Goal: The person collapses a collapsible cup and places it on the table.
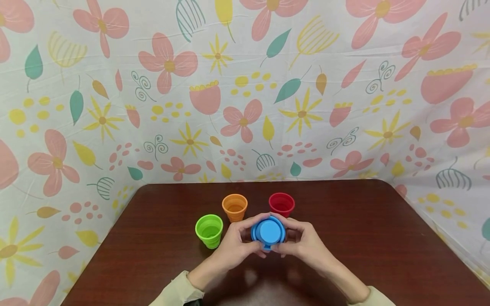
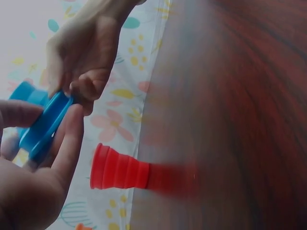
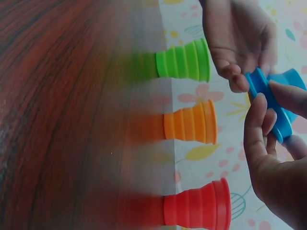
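Both hands hold a blue collapsible cup above the table. In the head view a smaller round end faces up inside a wider ring, with a small tab at its near edge. My left hand pinches the cup's left side, thumb toward the near edge. From the right, my right hand grips the opposite side with thumb and fingers. Seen edge-on in the left wrist view, the blue cup has a flat wide rim with a narrower part standing out on one side. The right wrist view shows the blue cup likewise.
Three extended collapsible cups stand upright on the dark wooden table: a green cup at left, an orange cup farther back, and a red cup behind the right hand. A flower-patterned cloth hangs behind the table.
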The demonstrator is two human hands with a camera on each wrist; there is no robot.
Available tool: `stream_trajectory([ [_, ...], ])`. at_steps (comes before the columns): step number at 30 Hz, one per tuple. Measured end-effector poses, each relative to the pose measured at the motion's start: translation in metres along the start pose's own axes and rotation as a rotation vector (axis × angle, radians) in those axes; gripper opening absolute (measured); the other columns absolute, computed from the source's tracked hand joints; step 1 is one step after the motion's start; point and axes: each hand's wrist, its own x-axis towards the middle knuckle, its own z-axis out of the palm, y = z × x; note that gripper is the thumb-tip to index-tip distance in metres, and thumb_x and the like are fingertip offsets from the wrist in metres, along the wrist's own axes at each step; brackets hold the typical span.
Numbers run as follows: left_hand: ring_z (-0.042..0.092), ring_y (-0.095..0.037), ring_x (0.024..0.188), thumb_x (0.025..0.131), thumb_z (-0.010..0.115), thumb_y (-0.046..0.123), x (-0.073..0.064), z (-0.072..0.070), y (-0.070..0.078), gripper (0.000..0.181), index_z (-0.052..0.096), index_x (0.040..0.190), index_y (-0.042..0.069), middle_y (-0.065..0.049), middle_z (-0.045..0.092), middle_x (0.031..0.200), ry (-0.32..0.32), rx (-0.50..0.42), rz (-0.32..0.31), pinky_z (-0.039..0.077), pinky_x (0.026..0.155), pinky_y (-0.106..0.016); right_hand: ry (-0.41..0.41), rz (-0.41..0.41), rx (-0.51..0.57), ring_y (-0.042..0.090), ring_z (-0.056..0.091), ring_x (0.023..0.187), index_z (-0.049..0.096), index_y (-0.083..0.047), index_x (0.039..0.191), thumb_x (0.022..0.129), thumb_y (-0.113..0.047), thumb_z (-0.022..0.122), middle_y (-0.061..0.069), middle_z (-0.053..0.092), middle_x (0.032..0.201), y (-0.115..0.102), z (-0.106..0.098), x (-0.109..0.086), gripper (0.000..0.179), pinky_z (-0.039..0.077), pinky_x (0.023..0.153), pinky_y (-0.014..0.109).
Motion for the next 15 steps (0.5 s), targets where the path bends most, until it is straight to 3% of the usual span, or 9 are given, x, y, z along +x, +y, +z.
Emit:
stream_trajectory([
  [7, 0.076, -0.029, 0.094, 0.094, 0.068, -0.012, -0.0041, -0.006, 0.0008, 0.074, 0.048, 0.16, 0.015, -0.014, 0.058, 0.148, -0.071, -0.016, -0.025, 0.065, 0.078, -0.044, -0.054, -0.006, 0.032, 0.031, 0.073, 0.088, 0.055, -0.007, 0.154, 0.088, 0.002, 0.082, 0.026, 0.058, 0.14, 0.0034, -0.0045, -0.0012, 0.072, 0.065, 0.066, 0.042],
  [15, 0.071, -0.056, 0.092, 0.095, 0.07, -0.01, -0.0079, -0.0103, -0.0026, 0.08, 0.042, 0.163, 0.021, -0.015, 0.056, 0.148, -0.069, -0.025, -0.05, 0.064, 0.08, -0.045, -0.061, -0.001, 0.034, 0.03, 0.071, 0.09, 0.056, -0.005, 0.152, 0.088, 0.001, 0.081, 0.026, 0.058, 0.137, 0.0044, -0.0049, -0.0015, 0.068, 0.065, 0.068, 0.042],
])
